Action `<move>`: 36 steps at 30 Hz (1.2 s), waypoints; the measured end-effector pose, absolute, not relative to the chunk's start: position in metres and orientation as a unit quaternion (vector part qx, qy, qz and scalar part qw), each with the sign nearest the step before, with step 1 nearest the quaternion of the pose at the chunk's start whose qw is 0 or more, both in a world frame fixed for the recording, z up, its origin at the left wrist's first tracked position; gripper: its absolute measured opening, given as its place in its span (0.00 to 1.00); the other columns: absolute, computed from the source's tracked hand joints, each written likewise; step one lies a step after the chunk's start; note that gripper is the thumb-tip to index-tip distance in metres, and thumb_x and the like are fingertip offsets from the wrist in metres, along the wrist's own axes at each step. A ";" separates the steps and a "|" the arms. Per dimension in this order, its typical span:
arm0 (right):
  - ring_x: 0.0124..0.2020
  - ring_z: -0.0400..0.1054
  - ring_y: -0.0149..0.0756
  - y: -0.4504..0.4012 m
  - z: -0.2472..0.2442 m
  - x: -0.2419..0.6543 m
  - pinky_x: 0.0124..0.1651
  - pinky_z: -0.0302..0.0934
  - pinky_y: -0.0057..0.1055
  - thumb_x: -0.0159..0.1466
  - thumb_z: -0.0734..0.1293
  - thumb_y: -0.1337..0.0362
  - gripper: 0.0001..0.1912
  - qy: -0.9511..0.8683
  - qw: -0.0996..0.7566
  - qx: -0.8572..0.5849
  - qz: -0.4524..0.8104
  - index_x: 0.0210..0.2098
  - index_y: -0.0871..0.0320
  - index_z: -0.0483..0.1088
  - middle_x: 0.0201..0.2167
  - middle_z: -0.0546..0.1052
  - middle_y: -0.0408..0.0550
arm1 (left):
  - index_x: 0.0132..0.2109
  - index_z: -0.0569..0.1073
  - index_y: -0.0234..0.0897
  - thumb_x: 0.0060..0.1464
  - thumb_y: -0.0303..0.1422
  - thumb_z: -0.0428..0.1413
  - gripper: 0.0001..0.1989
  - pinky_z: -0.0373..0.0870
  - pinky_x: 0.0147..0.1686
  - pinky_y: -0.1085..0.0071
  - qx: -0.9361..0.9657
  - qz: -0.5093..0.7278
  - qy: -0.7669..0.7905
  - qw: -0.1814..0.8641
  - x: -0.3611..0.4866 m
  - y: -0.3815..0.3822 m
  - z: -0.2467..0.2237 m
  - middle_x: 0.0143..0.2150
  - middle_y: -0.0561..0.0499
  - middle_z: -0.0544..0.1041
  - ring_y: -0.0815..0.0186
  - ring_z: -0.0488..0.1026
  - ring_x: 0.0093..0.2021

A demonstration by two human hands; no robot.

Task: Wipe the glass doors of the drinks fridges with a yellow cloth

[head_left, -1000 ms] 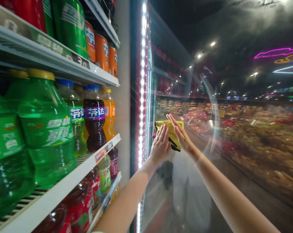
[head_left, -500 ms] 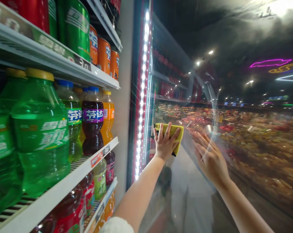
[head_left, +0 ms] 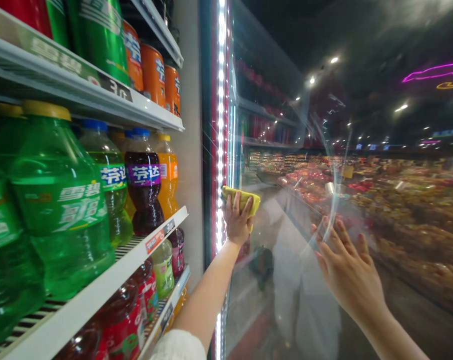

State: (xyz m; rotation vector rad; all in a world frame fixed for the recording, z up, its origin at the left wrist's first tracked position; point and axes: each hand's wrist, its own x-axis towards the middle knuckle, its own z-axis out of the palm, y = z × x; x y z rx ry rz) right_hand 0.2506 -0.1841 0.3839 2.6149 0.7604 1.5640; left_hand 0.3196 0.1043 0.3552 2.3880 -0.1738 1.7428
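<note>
My left hand presses a yellow cleaning cloth against the inner side of a glass door, near the door's lit edge. Its fingers lie over the cloth, which looks bunched up. My right hand rests against the glass farther right, or is very near it; contact is hard to tell. That hand is empty, with the fingers spread. Pale streaks curve across the pane just above it.
Left of the door, fridge shelves carry green bottles, a purple-labelled bottle and orange cans. An LED strip runs up the door's edge. Store displays show through the glass.
My left hand has slid the cloth left towards the LED strip, and the cloth looks more bunched. My right hand has shifted right and slightly down, its fingers more spread. The view has shifted slightly.
</note>
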 end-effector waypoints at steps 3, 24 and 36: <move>0.72 0.56 0.53 -0.178 0.380 0.255 0.72 0.50 0.60 0.71 0.58 0.67 0.28 0.249 -0.011 0.832 0.495 0.70 0.58 0.61 0.71 0.62 0.58 | 0.69 0.65 0.43 0.66 0.32 0.53 0.26 0.55 0.67 0.31 0.784 0.606 -0.043 0.127 0.316 0.098 0.329 0.78 0.39 0.49 0.37 0.41 0.77; 0.74 0.48 0.63 -0.171 0.356 0.276 0.66 0.56 0.67 0.70 0.59 0.70 0.32 0.236 -0.002 0.852 0.467 0.73 0.59 0.56 0.76 0.41 0.62 | 0.72 0.61 0.52 0.61 0.29 0.57 0.34 0.53 0.71 0.39 0.826 0.555 -0.067 0.077 0.306 0.121 0.318 0.79 0.46 0.45 0.42 0.43 0.77; 0.76 0.42 0.58 -0.179 0.363 0.287 0.68 0.52 0.67 0.68 0.60 0.73 0.36 0.261 -0.018 0.865 0.429 0.74 0.55 0.52 0.77 0.38 0.58 | 0.62 0.73 0.50 0.57 0.27 0.61 0.27 0.57 0.68 0.35 0.818 0.548 -0.081 0.151 0.298 0.091 0.280 0.73 0.45 0.62 0.41 0.56 0.73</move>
